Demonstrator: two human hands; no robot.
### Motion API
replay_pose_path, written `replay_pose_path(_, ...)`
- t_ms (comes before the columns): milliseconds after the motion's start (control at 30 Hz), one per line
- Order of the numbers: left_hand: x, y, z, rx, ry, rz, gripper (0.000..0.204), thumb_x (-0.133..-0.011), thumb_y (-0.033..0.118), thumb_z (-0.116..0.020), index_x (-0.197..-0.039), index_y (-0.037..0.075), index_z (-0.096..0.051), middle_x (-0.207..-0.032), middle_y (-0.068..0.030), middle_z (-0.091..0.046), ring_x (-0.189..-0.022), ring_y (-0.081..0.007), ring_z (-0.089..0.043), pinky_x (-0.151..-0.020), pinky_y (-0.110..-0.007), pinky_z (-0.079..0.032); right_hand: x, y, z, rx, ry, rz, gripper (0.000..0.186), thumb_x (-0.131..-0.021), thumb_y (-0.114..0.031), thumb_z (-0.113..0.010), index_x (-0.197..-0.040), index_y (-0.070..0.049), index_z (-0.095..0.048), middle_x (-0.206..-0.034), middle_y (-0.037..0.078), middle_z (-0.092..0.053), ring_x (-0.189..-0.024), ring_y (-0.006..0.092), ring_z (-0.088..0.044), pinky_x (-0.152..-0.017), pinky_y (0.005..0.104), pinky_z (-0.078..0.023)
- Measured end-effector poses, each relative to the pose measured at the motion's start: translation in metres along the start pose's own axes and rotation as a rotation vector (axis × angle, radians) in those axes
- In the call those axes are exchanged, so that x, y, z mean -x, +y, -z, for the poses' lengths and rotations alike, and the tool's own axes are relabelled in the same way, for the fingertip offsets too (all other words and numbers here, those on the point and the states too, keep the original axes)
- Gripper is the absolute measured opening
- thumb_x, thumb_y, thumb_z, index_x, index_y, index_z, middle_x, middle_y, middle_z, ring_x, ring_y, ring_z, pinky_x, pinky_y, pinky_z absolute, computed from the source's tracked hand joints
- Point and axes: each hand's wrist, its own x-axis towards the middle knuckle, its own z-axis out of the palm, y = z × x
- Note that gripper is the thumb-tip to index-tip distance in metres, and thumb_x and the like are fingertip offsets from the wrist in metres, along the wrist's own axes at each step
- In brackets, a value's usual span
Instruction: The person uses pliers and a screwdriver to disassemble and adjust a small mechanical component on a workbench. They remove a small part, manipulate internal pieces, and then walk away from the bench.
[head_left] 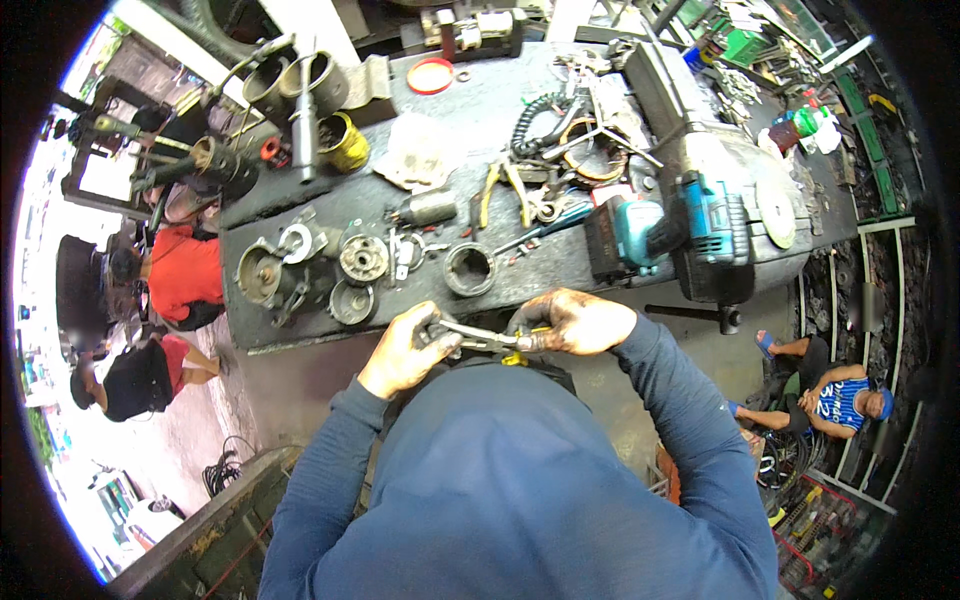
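Note:
Just in front of my body, beside the bench's near edge, both hands are closed around small metal work. My right hand, its fingers blackened with grease, grips pliers with yellow on the handles. Their metal end points toward my left hand, whose thumb and fingers pinch a small part that they mostly hide. On the bench right beyond lie a thick metal ring, a round metal part with holes, a small metal cup and an open motor housing.
A teal cordless power tool lies at the bench's right. Yellow-handled pliers, a coiled black cord and a yellow can stand or lie farther back. One person sits at right; two others are at left.

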Motion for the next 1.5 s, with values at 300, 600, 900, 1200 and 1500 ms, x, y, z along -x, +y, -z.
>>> replay_pose_path(300,0.002,-0.012,-0.055,-0.673,0.391,-0.401,0.035,-0.090,0.021,-0.076,-0.103,-0.005,-0.058,-0.099,-0.0239,-0.055,-0.092,-0.0438,-0.055,-0.084,-0.048,-0.048,0.034,0.043,-0.023,-0.214,0.076,0.016,0.030,-0.101,-0.028,-0.071,-0.114,0.000,-0.070,-0.104,0.015,-0.074,-0.098,0.0249,-0.068,-0.087,0.0387,-0.052)
replay_pose_path(600,-0.024,0.017,-0.089,-0.404,0.235,-0.429,0.027,-0.090,0.015,-0.074,-0.097,-0.002,-0.056,-0.097,-0.0209,-0.050,-0.092,-0.0395,-0.050,-0.081,-0.046,-0.045,0.106,0.001,-0.043,-0.123,0.417,-0.124,0.034,-0.098,-0.027,-0.072,-0.119,0.000,-0.070,-0.102,0.022,-0.073,-0.094,0.0378,-0.071,-0.083,0.0453,-0.054)
replay_pose_path(900,-0.052,0.124,-0.164,-0.366,0.003,-0.902,0.018,-0.087,0.004,-0.070,-0.099,-0.001,-0.058,-0.106,-0.0220,-0.054,-0.106,-0.0445,-0.054,-0.095,-0.056,-0.045,0.255,-0.054,-0.011,0.136,0.664,-0.211,0.031,-0.090,-0.023,-0.081,-0.115,-0.008,-0.070,-0.079,0.015,-0.070,-0.069,0.0356,-0.067,-0.065,0.0435,-0.052)
replay_pose_path(1200,-0.091,0.204,-0.274,-0.529,0.193,-1.166,0.031,-0.082,0.006,-0.075,-0.107,0.003,-0.056,-0.104,-0.0164,-0.055,-0.105,-0.0410,-0.056,-0.095,-0.057,-0.045,0.381,-0.031,0.060,0.559,0.856,0.010,0.041,-0.083,-0.029,-0.085,-0.120,-0.014,-0.072,-0.094,0.009,-0.075,-0.073,0.0316,-0.072,-0.063,0.0405,-0.057)
replay_pose_path(1500,-0.160,0.251,-0.343,-0.644,0.564,-0.976,0.018,-0.093,0.003,-0.071,-0.108,0.003,-0.061,-0.108,-0.0173,-0.060,-0.121,-0.0411,-0.056,-0.107,-0.055,-0.043,0.400,0.069,0.176,1.242,1.104,0.351,0.037,-0.084,-0.026,-0.071,-0.121,-0.028,-0.072,-0.076,-0.003,-0.055,-0.062,0.0155,-0.060,-0.052,0.0322,-0.047)
